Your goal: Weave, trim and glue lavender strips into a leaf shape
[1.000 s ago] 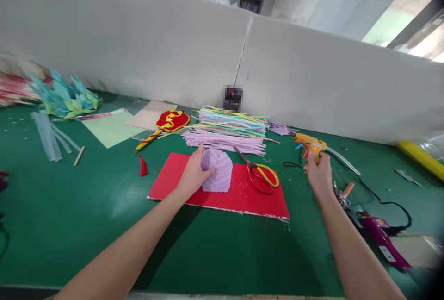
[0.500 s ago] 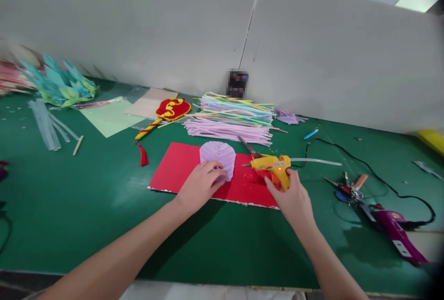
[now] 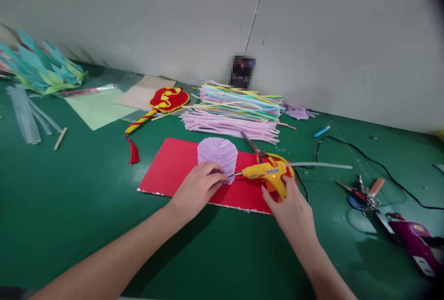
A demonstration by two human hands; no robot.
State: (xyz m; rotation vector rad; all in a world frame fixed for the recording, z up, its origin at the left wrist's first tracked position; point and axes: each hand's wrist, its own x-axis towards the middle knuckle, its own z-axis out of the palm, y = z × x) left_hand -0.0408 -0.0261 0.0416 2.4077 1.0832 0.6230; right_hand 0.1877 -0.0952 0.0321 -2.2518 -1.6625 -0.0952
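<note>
Smooth yellow plastic glue gun [image 3: 265,172]

Light running dimmish & diffuse. My L forearm [image 3: 118,263] casting soft shadow toward me on green tabletop [image 3: 52,212]. Orange LED [image 3: 274,176] on glue gun [image 3: 258,171] glowing. Cam vignetting top R corner, blurring teal leaves [image 3: 55,71] near L edge; pixelation masking dark item [image 3: 242,72] by wall [image 3: 138,22].

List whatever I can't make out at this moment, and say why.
- Lilac piece, head view: lower-left part hidden by the left hand.
- Scissors, head view: handles partly covered by the yellow glue gun.
- Lettering on the glue gun's label, head view: too small to read.
- Dark object by the wall, head view: pixelated.
- Purple device, head view: cut off by the right edge.
</note>
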